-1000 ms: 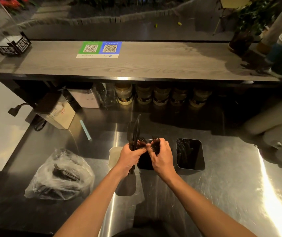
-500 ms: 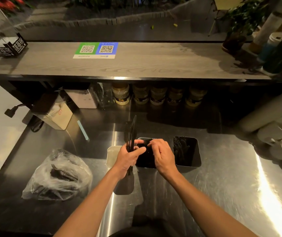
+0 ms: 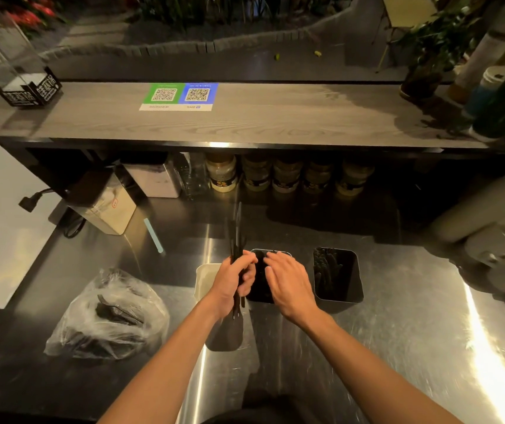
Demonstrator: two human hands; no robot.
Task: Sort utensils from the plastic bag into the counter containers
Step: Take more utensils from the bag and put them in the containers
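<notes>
The steel counter fills the lower view. At about eight o'clock from the hands the plastic bag slumps on it, dark utensils visible inside, well apart from the work. Three containers stand in a row at the centre: a white container at nine o'clock from the hands, a black middle container directly under them, and a black right container, already holding dark pieces, at three o'clock.

The left hand is closed around a bundle of black utensils, its long axis running twelve to six, upright. The right hand hovers over the middle container with fingers loosely spread; whether it pinches anything cannot be told.

The bundle sits just at ten o'clock from the right hand, so that hand seems nearer for plucking the next piece.
</notes>
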